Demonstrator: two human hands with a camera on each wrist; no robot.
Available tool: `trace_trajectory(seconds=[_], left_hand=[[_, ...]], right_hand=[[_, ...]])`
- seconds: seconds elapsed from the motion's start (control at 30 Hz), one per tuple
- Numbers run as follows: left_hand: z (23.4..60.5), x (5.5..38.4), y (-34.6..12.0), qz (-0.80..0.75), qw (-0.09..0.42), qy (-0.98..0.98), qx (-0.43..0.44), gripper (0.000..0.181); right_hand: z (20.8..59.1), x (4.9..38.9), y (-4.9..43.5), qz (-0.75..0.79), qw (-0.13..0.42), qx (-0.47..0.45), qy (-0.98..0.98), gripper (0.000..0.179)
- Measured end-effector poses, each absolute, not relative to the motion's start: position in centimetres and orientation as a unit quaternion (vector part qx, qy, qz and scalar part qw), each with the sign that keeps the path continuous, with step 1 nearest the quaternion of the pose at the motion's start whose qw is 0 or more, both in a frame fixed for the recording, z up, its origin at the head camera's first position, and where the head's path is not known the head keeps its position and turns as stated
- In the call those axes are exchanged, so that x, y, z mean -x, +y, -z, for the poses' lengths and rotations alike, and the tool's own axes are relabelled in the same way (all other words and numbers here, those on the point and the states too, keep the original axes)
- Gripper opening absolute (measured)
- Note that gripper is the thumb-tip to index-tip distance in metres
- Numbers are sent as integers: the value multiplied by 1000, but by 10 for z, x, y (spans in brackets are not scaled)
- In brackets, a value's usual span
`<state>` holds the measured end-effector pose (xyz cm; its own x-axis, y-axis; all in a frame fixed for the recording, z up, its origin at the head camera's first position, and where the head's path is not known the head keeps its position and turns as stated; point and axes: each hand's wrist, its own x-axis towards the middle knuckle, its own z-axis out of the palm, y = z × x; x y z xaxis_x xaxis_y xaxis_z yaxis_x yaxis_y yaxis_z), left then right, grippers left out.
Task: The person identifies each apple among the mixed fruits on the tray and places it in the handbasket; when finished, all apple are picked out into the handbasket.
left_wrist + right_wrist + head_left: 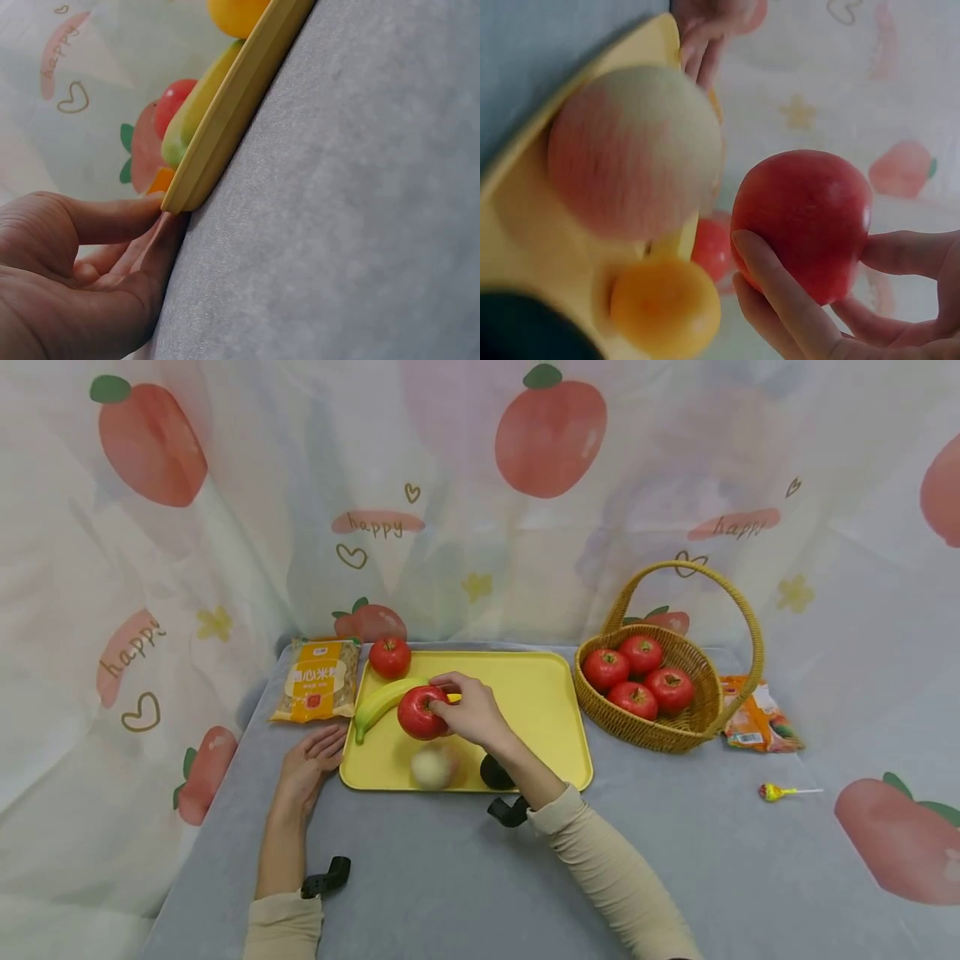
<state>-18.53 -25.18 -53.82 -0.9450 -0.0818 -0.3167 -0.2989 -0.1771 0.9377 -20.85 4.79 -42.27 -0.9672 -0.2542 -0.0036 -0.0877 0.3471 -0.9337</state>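
My right hand (472,712) holds a red apple (422,712) between thumb and fingers, above the yellow tray (525,702). In the right wrist view, the apple (806,221) is gripped around its lower part. At the tray's left edge, my left hand (309,767) pinches the rim near the corner, its fingertips (154,206) on the edge. On the tray lie a banana (386,700), a pale peach (432,767) and a dark round fruit (492,772), partly covered by my right arm. An orange (666,309) is mostly hidden in the head view. Another red apple (389,657) sits at the back left corner.
A wicker basket (660,737) with several red apples stands right of the tray, its tall handle upright. Behind it lies an orange packet (757,718), with a lollipop (772,792) nearer the front. A yellow-labelled food bag (318,681) lies left of the tray.
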Motion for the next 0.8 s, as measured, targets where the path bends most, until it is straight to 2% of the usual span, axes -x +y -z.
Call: trace_trajectory(seconds=[0.8], left_hand=[[539,186,-251,-752,76,637,152,67]], right_hand=[[394,225,153,574,79,29,815,45]])
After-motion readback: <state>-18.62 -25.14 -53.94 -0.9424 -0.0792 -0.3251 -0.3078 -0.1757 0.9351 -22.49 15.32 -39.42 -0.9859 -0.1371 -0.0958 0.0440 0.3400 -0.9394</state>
